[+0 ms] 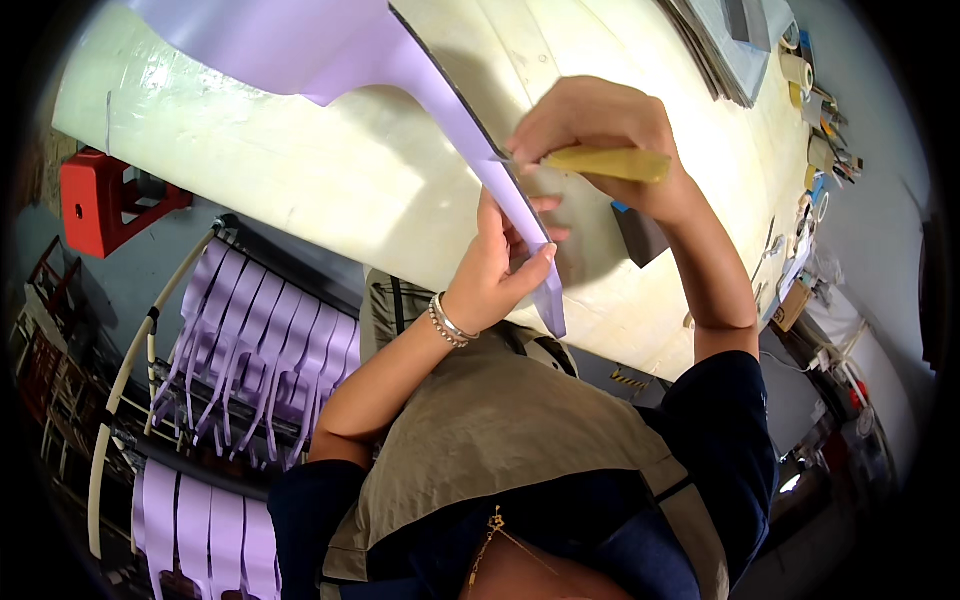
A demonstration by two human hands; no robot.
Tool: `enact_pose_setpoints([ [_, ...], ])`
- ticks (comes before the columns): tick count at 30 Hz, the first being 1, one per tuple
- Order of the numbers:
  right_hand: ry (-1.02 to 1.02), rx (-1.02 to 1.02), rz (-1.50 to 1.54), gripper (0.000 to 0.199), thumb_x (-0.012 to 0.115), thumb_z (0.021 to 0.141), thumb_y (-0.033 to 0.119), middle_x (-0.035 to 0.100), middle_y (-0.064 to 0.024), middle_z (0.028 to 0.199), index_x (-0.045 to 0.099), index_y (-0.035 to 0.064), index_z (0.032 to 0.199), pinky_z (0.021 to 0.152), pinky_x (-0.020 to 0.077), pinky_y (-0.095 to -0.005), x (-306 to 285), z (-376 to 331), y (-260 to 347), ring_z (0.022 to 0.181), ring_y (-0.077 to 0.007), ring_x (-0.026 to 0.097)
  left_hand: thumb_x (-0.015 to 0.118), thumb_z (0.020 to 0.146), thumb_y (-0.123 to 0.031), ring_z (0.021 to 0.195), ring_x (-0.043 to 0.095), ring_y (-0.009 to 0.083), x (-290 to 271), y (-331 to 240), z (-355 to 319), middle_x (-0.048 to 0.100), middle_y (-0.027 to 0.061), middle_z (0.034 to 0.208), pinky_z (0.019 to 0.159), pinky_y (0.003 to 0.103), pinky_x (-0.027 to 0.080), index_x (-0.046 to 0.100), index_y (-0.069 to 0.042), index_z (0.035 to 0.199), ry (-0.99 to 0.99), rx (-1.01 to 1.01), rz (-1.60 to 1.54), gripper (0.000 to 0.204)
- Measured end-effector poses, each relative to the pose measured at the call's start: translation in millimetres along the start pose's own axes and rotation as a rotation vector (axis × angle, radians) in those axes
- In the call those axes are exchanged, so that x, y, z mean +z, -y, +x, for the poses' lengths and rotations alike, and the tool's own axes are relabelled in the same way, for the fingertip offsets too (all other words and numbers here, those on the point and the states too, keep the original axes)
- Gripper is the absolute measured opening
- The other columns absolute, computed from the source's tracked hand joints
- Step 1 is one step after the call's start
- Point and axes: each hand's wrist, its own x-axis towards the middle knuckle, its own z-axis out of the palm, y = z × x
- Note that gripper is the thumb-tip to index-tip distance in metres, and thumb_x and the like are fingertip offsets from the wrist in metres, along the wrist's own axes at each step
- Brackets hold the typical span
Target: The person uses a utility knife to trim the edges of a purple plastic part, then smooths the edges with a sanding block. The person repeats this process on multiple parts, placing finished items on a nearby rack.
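Observation:
A large lilac moulded panel (450, 110) with a dark edge lies across the table, its narrow arm reaching toward my body. My left hand (490, 265) is closed round that narrow arm near its end, thumb on top and fingers beneath. My right hand (605, 120) grips a flat yellow-handled tool (615, 163) on the other side of the arm. The tool's thin tip meets the dark edge just above my left fingers. That tip is blurred, so its exact kind cannot be made out.
Under the panel is a cream-covered table (350, 190). A dark grey block (640, 238) sits by my right forearm. Lilac panels (250, 340) hang on a rack at left, beyond a red stool (95, 205). Tape rolls (797, 70) and small tools line the right edge.

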Motion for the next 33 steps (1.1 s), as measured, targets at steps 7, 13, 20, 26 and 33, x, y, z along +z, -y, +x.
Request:
enact_pose_setpoints([
  [7, -0.032, -0.075, -0.053, 0.009, 0.064, 0.068, 0.005, 0.066, -0.0083, 0.079, 0.063, 0.0025, 0.076, 0.062, 0.0496, -0.0298, 6.7, -13.3, -2.2, 0.074, -0.0231, 0.063, 0.058, 0.080, 0.002, 0.100, 0.060, 0.0223, 0.8, 5.7, -0.5, 0.043, 0.0161, 0.122, 0.083, 0.035, 0.051, -0.004, -0.008, 0.141, -0.007, 0.024, 0.128, 0.088],
  [13, -0.021, 0.018, -0.046, 0.010, 0.064, 0.068, 0.011, 0.065, -0.0078, 0.076, 0.064, 0.0036, 0.075, 0.059, 0.0491, -0.0290, 9.6, -39.4, 8.1, 0.071, -0.0221, 0.062, 0.059, 0.078, 0.005, 0.098, 0.061, 0.0221, 2.3, 6.8, -0.4, 0.045, 0.0145, 0.116, 0.080, 0.034, 0.052, 0.000, -0.006, 0.139, -0.033, 0.033, 0.151, 0.086],
  [20, -0.020, -0.019, 0.011, 0.009, 0.066, 0.069, 0.009, 0.065, -0.0070, 0.077, 0.064, 0.0033, 0.076, 0.061, 0.0502, -0.0297, 12.4, -50.6, 4.4, 0.072, -0.0220, 0.062, 0.058, 0.079, 0.009, 0.095, 0.059, 0.0203, 5.2, 1.2, -2.0, 0.046, 0.0094, 0.107, 0.078, 0.032, 0.051, -0.002, -0.006, 0.140, -0.052, 0.016, 0.139, 0.087],
  [26, -0.064, 0.068, 0.050, 0.016, 0.067, 0.064, 0.010, 0.065, -0.0053, 0.079, 0.064, 0.0058, 0.080, 0.062, 0.0481, -0.0315, 17.8, -69.9, 9.7, 0.070, -0.0248, 0.059, 0.062, 0.077, 0.004, 0.097, 0.058, 0.0188, 4.1, 1.6, -0.4, 0.047, 0.0156, 0.118, 0.083, 0.034, 0.051, 0.007, -0.005, 0.134, -0.062, 0.015, 0.195, 0.080],
  [33, -0.036, 0.074, 0.045, 0.008, 0.065, 0.069, 0.011, 0.066, -0.0060, 0.076, 0.066, 0.0058, 0.075, 0.064, 0.0492, -0.0312, 20.8, -86.1, 9.9, 0.072, -0.0230, 0.063, 0.061, 0.077, 0.006, 0.097, 0.057, 0.0182, 8.5, -2.4, 1.3, 0.046, 0.0184, 0.124, 0.082, 0.033, 0.052, 0.009, -0.006, 0.132, -0.066, 0.008, 0.147, 0.076],
])
